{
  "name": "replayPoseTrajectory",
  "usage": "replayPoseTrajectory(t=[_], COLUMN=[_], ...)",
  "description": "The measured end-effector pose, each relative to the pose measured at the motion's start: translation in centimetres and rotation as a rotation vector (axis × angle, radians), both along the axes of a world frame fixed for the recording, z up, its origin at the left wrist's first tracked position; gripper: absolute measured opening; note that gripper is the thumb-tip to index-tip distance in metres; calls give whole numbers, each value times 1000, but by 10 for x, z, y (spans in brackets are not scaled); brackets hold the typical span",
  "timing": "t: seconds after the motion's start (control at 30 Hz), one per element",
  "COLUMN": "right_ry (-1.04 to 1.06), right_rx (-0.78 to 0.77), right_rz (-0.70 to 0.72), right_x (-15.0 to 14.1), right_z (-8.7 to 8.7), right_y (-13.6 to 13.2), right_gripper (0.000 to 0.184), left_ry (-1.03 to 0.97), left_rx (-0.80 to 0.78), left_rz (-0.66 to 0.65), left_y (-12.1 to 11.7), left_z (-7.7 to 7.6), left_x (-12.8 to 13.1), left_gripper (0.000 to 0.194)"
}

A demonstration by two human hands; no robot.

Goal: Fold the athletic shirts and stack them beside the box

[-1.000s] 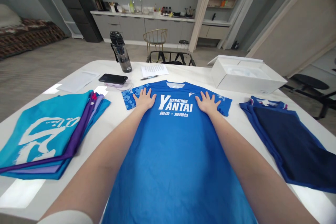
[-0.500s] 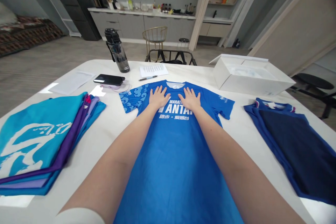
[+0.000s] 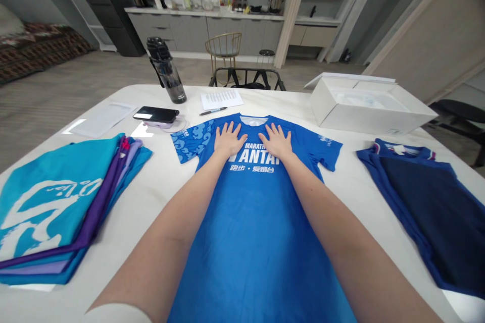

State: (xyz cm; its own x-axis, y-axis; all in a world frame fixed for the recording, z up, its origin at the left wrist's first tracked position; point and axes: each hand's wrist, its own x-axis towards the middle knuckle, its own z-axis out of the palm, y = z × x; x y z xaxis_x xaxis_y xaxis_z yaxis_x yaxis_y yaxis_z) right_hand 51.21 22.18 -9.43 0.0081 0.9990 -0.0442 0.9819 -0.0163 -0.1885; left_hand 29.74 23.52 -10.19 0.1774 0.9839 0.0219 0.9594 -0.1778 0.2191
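1. Blue, the printed shirt (image 3: 252,222) lies print side up in my head view, directly beneath both grips on the white worktop (image 3: 159,171).
2. I see the left grip (image 3: 228,140) and the right grip (image 3: 277,141) palm down, fingers spread, pinching nothing.
3. The shirt's long axis runs from the collar (image 3: 253,121), just beyond the grips, back between the forearms (image 3: 159,245); both touch it, so I judge neither nearer.
4. Folded garments (image 3: 56,181) sit left of the left grip, navy clothes (image 3: 420,202) right of the right.
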Motion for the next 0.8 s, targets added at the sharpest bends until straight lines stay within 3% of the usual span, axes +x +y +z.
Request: replayPoseTrajectory(t=[0.3, 0.47, 0.6, 0.8], right_ry=[-15, 19, 109, 121], right_rx=[-40, -81, -15, 70], right_rz=[-118, -144, -162, -115], right_x=[71, 134, 183, 207], right_z=[1, 1, -4, -14], right_y=[-18, -24, -25, -21], right_gripper=[74, 74, 68, 56], left_ry=[2, 22, 42, 56], left_rx=[0, 2, -12, -41], left_rz=[-10, -11, -16, -8], left_y=[-1, 1, 3, 5], left_z=[2, 0, -1, 0], left_x=[0, 0, 1, 2], left_gripper=[78, 79, 80, 78])
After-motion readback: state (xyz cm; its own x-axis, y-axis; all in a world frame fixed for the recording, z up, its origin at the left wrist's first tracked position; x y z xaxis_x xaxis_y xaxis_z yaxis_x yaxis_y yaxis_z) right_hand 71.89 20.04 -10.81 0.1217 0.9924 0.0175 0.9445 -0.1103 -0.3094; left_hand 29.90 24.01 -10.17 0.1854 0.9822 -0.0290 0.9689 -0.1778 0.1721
